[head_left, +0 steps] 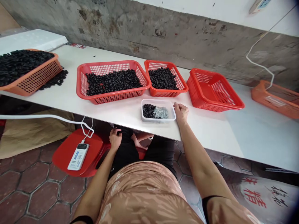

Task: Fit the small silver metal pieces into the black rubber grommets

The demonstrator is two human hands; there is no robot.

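Observation:
My right hand (181,112) is closed on the right rim of a small clear plastic container (158,119), which stands on the white table near its front edge. Inside, small black rings (148,111) fill the left part, and small clear or silvery pieces (163,112) lie on the right. My left hand (115,138) rests on my thigh below the table edge, fingers loosely bent and holding nothing I can see. Behind the container stand a wide red basket (114,99) and a smaller red basket (167,92), both with black ring-shaped parts in them.
Stacked red baskets (217,107) stand right of my hand, with an orange basket (275,102) beyond. At far left, an orange basket (42,77) is heaped with black parts, some spilled beside it. A red stool (63,152) carries a power bank (78,157) with a white cable.

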